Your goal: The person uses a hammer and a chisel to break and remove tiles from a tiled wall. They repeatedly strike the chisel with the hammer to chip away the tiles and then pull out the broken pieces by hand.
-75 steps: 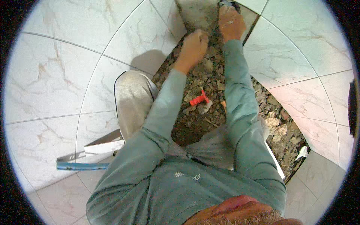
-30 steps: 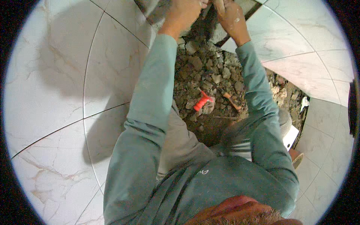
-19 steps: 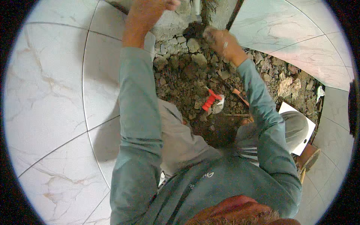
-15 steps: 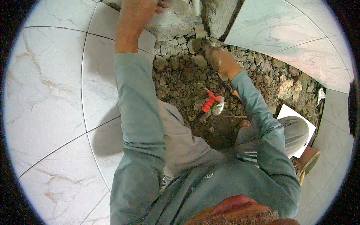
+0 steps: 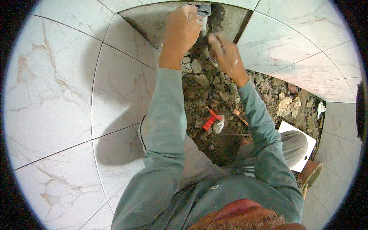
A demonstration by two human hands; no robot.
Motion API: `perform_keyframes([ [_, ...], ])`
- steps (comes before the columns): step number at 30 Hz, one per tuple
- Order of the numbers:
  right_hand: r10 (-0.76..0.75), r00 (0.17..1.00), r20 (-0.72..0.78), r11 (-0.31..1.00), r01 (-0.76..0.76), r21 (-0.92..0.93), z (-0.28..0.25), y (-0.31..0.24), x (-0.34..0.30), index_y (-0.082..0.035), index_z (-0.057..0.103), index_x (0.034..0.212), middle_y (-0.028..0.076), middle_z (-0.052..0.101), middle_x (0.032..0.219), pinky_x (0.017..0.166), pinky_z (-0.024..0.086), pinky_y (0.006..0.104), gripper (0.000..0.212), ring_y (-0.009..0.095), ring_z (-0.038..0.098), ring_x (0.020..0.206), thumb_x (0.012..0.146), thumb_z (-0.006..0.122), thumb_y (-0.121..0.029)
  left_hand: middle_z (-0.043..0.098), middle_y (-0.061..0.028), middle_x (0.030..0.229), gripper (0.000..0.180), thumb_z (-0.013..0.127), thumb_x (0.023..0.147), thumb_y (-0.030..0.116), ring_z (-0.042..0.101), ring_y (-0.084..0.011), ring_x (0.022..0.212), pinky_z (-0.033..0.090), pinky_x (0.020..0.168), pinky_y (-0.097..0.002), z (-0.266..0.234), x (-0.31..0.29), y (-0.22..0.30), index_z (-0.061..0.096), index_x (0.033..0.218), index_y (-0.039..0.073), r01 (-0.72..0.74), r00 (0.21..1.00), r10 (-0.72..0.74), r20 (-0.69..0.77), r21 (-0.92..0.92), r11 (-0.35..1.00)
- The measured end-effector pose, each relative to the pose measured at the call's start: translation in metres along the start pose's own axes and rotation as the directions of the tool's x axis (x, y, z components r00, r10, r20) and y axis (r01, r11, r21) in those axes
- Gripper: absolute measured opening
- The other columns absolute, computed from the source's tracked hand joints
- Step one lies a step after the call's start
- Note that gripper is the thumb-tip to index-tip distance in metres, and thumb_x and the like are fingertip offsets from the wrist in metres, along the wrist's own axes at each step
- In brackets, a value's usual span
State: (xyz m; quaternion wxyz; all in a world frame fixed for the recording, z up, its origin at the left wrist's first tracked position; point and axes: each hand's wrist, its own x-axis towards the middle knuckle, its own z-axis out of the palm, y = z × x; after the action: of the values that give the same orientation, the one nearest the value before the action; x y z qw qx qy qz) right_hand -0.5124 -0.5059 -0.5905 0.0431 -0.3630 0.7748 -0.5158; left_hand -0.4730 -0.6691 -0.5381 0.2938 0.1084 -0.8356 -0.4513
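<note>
My left hand [image 5: 181, 35] is closed in a fist at the top, with its fingers against the left side of a whitish upright pipe [image 5: 204, 27]. Whether the fingers grip the pipe is hidden. A grey round fitting [image 5: 204, 10] with an open mouth caps the pipe. Just right of and below the pipe, my right hand [image 5: 228, 55] has its fingers curled together, slightly smeared; anything inside them cannot be made out. Both hands carry pale dust. Behind the pipe, a rough grey cement wall [image 5: 230, 19] shows a dark groove.
Broken rubble [image 5: 201, 80] covers the ground below my hands. On it lie a red-gripped hand tool [image 5: 210, 121], an orange-ended tool [image 5: 240, 116] and crumpled beige scraps [image 5: 288, 105]. A white tile piece [image 5: 303, 161] rests by my right knee. Marbled tiles [image 5: 50, 103] border the left.
The view has shifted up, bringing the fitting into sight. My left hand has come right and down to the pipe's side. My right hand remains just below and right of the pipe.
</note>
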Motion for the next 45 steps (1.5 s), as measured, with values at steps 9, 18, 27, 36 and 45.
perform_keyframes([
  [9,0.04,0.965,-0.26,0.992,-0.069,-0.103,0.01,-0.038,0.064,0.001,0.063,0.098,0.032,0.063,0.088,0.073,0.05,0.053,0.049,0.046,0.064,0.086,0.093,0.053,-0.046,0.071,-0.012,0.09,0.028,0.05,0.082,0.001,0.066,-0.025,0.082,0.051,0.075,-0.037,0.003,-0.011,-0.013,0.069,0.102,-0.001,0.011,0.992,-0.033,-0.123,-0.179,0.984],
  [18,0.009,0.968,-0.251,0.951,-0.086,-0.298,0.005,-0.047,0.069,0.002,0.07,0.079,0.028,0.067,0.08,0.072,0.053,0.0522,0.061,0.044,0.067,0.078,0.088,0.054,-0.056,0.068,-0.0047,0.1,0.034,0.047,0.082,-0.003,0.062,-0.0152,0.091,0.051,0.082,-0.0293,0.008,-0.024,-0.014,0.068,0.108,-0.001,0.153,0.975,-0.212,-0.068,-0.488,0.859],
  [27,0.009,0.962,-0.273,0.939,-0.102,-0.328,0.001,-0.043,0.063,0.002,0.07,0.082,0.029,0.067,0.08,0.071,0.054,0.0518,0.061,0.044,0.067,0.078,0.088,0.052,-0.056,0.068,-0.006,0.107,0.036,0.05,0.082,-0.003,0.063,-0.0167,0.097,0.05,0.089,-0.0298,0.005,-0.032,-0.012,0.066,0.114,-0.001,0.191,0.98,-0.196,0.027,-0.388,0.902],
  [36,-0.206,0.949,-0.238,0.859,0.059,-0.509,0.013,-0.029,0.064,-0.003,0.067,0.082,0.025,0.066,0.076,0.064,0.051,0.0517,0.054,0.044,0.064,0.07,0.089,0.052,-0.055,0.068,-0.0082,0.105,0.052,0.045,0.08,-0.008,0.061,-0.0076,0.088,0.048,0.075,-0.0256,-0.002,-0.04,-0.017,0.058,0.13,-0.002,0.216,0.976,-0.183,0.115,-0.456,0.863],
  [45,-0.377,0.919,-0.113,0.683,0.193,-0.705,0.015,-0.027,0.072,0.001,0.065,0.09,0.026,0.063,0.073,0.063,0.049,0.0536,0.046,0.044,0.065,0.07,0.092,0.055,-0.044,0.066,-0.0168,0.11,0.052,0.042,0.081,-0.007,0.065,-0.0174,0.094,0.054,0.081,-0.0318,-0.013,-0.032,-0.017,0.054,0.131,-0.006,0.2,0.975,-0.14,0.174,-0.405,0.892],
])
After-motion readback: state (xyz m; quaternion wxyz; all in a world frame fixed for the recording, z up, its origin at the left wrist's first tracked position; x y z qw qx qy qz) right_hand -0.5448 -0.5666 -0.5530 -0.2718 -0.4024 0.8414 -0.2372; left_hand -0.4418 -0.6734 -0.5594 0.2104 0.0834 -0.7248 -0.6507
